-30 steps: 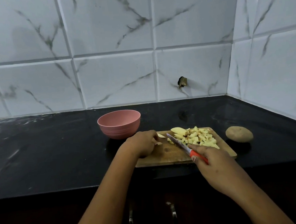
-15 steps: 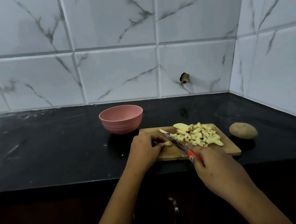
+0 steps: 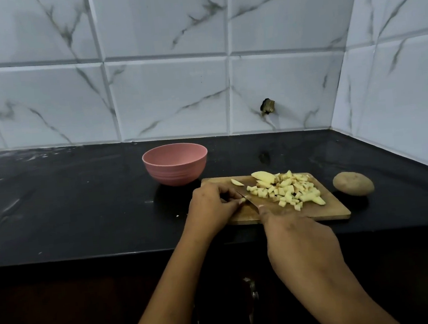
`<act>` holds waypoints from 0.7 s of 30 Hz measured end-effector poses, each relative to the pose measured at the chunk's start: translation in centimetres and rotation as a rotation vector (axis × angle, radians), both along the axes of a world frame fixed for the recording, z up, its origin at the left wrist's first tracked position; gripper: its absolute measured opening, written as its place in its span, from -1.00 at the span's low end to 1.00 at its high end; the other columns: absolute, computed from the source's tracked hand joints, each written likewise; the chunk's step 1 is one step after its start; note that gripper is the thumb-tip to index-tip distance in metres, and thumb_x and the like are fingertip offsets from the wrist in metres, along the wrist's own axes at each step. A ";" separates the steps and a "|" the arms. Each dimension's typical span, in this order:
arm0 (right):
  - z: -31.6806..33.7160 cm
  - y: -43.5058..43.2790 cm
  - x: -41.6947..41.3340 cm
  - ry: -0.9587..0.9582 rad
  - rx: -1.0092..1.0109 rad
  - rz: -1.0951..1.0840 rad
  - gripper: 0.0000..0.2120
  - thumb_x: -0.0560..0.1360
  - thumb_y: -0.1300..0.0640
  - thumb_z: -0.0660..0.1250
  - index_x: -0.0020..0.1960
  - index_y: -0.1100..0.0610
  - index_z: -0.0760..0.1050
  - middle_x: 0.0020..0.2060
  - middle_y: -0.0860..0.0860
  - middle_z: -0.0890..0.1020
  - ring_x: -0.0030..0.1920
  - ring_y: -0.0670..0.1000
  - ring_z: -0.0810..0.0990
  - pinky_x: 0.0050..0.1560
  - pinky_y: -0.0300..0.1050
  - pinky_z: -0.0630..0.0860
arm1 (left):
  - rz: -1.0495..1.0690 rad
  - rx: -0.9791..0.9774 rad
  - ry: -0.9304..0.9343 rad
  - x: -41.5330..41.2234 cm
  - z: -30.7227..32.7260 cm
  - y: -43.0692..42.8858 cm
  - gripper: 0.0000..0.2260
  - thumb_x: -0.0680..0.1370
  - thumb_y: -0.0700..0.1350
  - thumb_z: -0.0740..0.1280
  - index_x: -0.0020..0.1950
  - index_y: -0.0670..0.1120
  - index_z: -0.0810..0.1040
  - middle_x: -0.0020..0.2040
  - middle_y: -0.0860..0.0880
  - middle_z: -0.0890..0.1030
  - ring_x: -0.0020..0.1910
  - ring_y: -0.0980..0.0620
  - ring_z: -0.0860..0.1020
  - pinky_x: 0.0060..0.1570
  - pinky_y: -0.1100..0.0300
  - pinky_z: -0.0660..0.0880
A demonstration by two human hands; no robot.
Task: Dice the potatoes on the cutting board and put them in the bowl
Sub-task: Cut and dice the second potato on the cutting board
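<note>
Potato piece (image 3: 242, 200) against knife (image 3: 249, 202), right hand (image 3: 301, 237) now hiding red handle

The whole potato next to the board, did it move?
No. The whole potato still lies on the counter, just right of the cutting board.

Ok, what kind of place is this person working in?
Most likely a home kitchen: a black countertop runs into a corner of white marble-look wall tiles, and on it sit a wooden cutting board with diced potato and a pink bowl.
</note>
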State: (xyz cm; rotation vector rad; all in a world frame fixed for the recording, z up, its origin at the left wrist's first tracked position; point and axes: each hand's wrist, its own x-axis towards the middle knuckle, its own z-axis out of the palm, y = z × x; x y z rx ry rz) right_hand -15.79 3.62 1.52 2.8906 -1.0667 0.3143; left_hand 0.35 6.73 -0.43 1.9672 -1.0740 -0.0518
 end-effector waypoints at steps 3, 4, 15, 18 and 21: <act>0.3 -0.6 -0.1 -0.021 -0.013 -0.022 -0.41 0.60 0.19 0.19 0.55 -0.07 0.05 -0.03 -0.03 0.55 -0.20 -0.05 0.42 -0.32 -0.18 0.34 | 0.040 -0.019 -0.001 0.1 -0.2 0.0 -0.91 0.40 -0.03 0.52 -0.26 0.07 0.64 -0.30 0.12 0.58 -0.30 0.22 0.50 -0.31 0.44 0.33; 0.3 -0.9 -0.3 -0.042 -0.031 -0.036 -0.45 0.61 0.17 0.17 0.53 -0.09 0.09 -0.15 -0.06 0.51 -0.25 -0.07 0.40 -0.38 -0.20 0.30 | 0.056 -0.019 -0.007 0.1 -0.1 0.0 -0.92 0.39 -0.02 0.52 -0.25 0.04 0.65 -0.31 0.13 0.57 -0.28 0.21 0.51 -0.28 0.43 0.35; 0.6 -1.6 -1.0 -0.080 0.077 -0.052 -0.38 0.60 0.12 0.21 0.54 -0.17 0.00 0.07 -0.03 0.53 -0.15 -0.07 0.41 -0.30 -0.18 0.37 | 0.106 -0.026 0.013 -0.6 0.2 -0.9 -0.90 0.37 -0.04 0.52 -0.21 0.11 0.63 -0.30 0.18 0.63 -0.13 0.21 0.58 0.06 0.03 0.51; 0.5 -1.8 -0.8 -0.109 0.063 -0.038 -0.40 0.60 0.13 0.20 0.54 -0.16 0.03 0.00 -0.05 0.53 -0.16 -0.07 0.44 -0.33 -0.21 0.36 | 0.081 -0.041 0.057 -0.2 -0.1 -0.7 -0.82 0.38 -0.11 0.52 -0.22 0.09 0.54 -0.30 0.16 0.64 -0.13 0.21 0.59 0.08 0.02 0.51; 0.5 -2.0 -0.7 -0.132 0.051 -0.021 -0.45 0.63 0.12 0.14 0.54 -0.17 0.04 -0.09 -0.07 0.50 -0.16 -0.09 0.47 -0.31 -0.22 0.39 | 0.054 -0.061 0.091 0.1 -0.2 -0.7 -0.80 0.38 -0.15 0.52 -0.21 0.08 0.53 -0.31 0.17 0.65 -0.13 0.23 0.60 0.11 0.02 0.51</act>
